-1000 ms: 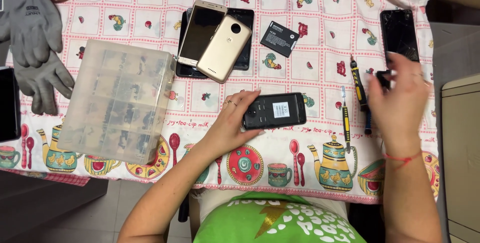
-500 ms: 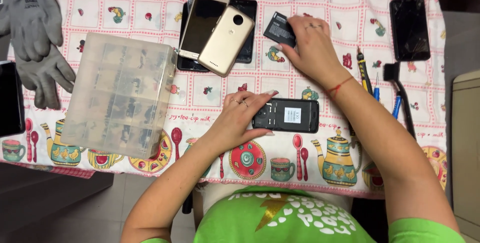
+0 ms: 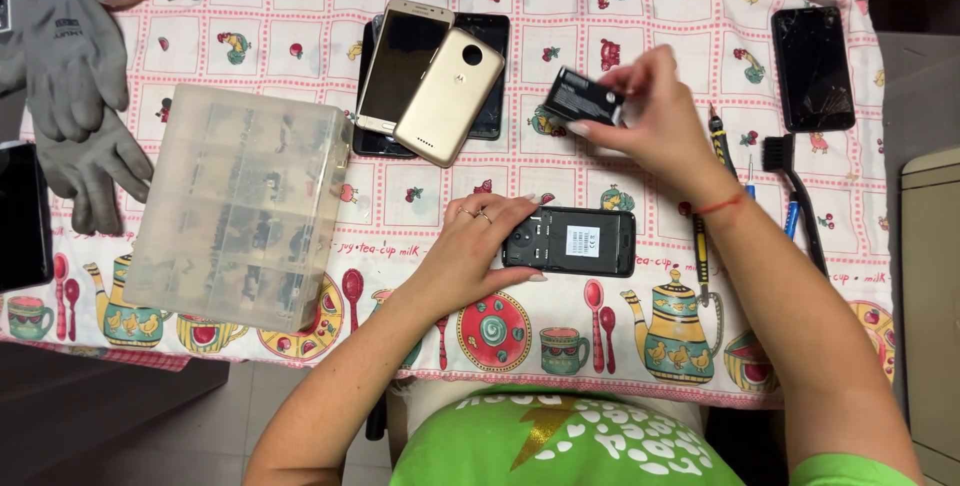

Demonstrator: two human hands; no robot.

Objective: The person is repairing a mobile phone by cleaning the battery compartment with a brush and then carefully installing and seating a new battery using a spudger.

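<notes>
A small black phone (image 3: 580,242) lies back-up with its cover off, near the table's front edge. My left hand (image 3: 478,246) rests on its left end and holds it down. My right hand (image 3: 650,116) is raised just above and behind it, fingers closed on a flat black battery (image 3: 582,98) that is lifted off the cloth and tilted.
A clear plastic compartment box (image 3: 240,204) stands at the left. Gold and black phones (image 3: 430,81) are stacked at the middle back. A cracked black phone (image 3: 812,68) lies at the right, with a brush and screwdrivers (image 3: 790,196) beside it. Grey gloves (image 3: 70,96) lie far left.
My right hand moved from the cracked phone at the right over to the battery, picked it up and brought it nearer the small phone. My left hand stayed on the phone.
</notes>
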